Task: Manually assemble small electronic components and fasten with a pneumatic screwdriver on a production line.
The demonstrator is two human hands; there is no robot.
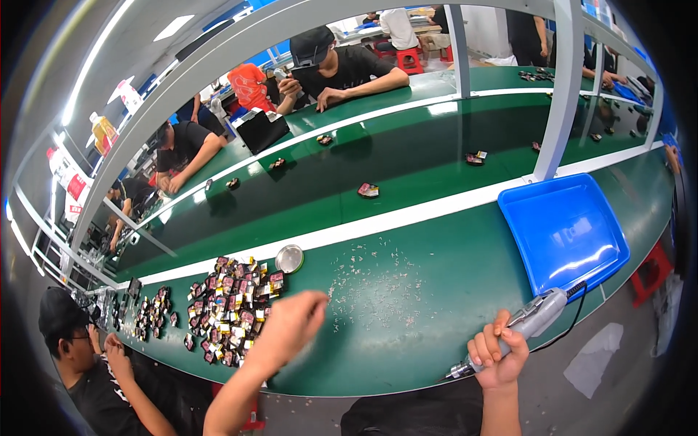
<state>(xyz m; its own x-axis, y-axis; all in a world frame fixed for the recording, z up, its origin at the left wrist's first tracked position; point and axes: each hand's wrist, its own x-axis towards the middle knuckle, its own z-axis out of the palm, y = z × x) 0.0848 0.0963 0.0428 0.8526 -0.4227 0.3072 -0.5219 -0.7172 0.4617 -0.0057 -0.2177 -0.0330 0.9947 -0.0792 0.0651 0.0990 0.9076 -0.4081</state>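
Note:
In my right hand (500,350) is a grey electric screwdriver (536,315), its metal tip pointing down and left near the table's front edge and its black cord trailing off the far end. My left hand (294,323) hovers over the green table with its fingers curled together; whatever they may hold is hidden. Just right of it, many tiny silvery pieces, apparently screws, (378,287) lie scattered. To its left spreads a pile of small black parts (229,309) with pink and yellow labels. A round metal dish (289,259) sits behind the pile.
A blue plastic tray (525,243) stands at the right. Beyond a white rail (429,202), a dark green conveyor belt (291,200) carries several small parts. A grey frame post (563,94) rises behind the tray. Co-workers sit at the left (80,363) and across the belt (342,73).

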